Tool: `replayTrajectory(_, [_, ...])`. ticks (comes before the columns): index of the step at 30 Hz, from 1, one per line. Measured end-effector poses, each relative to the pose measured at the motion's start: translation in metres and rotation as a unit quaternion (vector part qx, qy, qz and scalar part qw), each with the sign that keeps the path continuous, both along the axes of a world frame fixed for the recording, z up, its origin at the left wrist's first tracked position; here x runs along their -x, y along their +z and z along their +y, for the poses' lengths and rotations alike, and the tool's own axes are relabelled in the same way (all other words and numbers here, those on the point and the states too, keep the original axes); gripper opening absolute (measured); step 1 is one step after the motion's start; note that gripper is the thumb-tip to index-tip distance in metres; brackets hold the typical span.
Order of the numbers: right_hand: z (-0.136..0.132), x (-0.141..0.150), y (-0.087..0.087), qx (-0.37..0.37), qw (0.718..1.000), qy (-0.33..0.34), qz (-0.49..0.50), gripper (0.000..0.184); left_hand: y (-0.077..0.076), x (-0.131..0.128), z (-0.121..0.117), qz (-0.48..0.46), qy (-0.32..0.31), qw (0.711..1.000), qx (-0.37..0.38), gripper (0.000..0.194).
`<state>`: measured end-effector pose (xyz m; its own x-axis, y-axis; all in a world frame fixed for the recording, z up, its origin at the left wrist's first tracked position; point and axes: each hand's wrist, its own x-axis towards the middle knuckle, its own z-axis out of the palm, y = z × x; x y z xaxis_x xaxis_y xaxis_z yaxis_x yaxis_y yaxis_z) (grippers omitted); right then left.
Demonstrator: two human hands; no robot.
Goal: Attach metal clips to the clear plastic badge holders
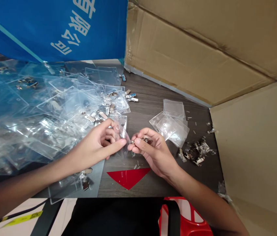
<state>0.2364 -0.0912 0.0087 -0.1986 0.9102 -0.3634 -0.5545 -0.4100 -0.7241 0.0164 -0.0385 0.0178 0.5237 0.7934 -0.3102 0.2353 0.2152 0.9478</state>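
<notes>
Dark wood-grain tabletop [158,91] between cardboard panels [194,52]: we are holding a clear vinyl badge holder [123,139] and a metal badge clip [147,141] over it.
Our left hand [95,146] is half closed, pinching the holder between thumb and fingers; our right hand [153,152] is curled, pinching the clip just beside the holder's edge. Heaped loose holders [55,105] are lying to the left, a small stack of holders [170,124] and a cluster of clips [197,152] are lying to the right, and a red triangle [128,177] is lying below our hands.
</notes>
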Motion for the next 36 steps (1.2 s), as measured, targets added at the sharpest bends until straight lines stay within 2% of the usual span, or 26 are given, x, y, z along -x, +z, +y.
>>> replayTrajectory(3, [0.000,0.001,0.001,-0.016,1.000,0.003,-0.025,0.029,0.002,0.000,-0.001,0.009,-0.006,1.000,0.004,0.039])
replayTrajectory(11, [-0.001,0.002,0.002,-0.026,0.992,-0.025,-0.124,0.037,0.005,-0.003,-0.004,0.047,0.012,0.998,-0.048,0.036])
replayTrajectory(14, [-0.001,0.000,0.003,-0.029,0.989,-0.022,-0.144,0.033,0.005,-0.003,-0.003,0.031,0.043,0.997,-0.051,0.038])
replayTrajectory(17, [-0.003,-0.001,0.008,-0.069,0.987,0.009,-0.147,0.022,0.006,-0.001,0.000,0.011,0.061,0.998,-0.031,0.040])
replayTrajectory(20, [-0.005,-0.002,0.013,-0.101,0.985,0.027,-0.138,0.017,0.006,0.001,0.004,-0.007,0.054,0.999,-0.002,0.042])
replayTrajectory(24, [-0.006,-0.003,0.017,-0.104,0.986,0.030,-0.126,0.016,0.003,0.004,0.005,-0.079,0.027,0.996,0.022,0.037])
replayTrajectory(30, [-0.004,-0.005,0.017,-0.115,0.983,0.032,-0.140,0.013,0.003,0.004,0.005,-0.114,-0.009,0.992,0.061,0.058])
replayTrajectory(36, [-0.008,-0.004,0.019,-0.147,0.973,0.021,-0.179,0.013,0.006,0.002,0.004,-0.066,0.024,0.997,0.033,0.067])
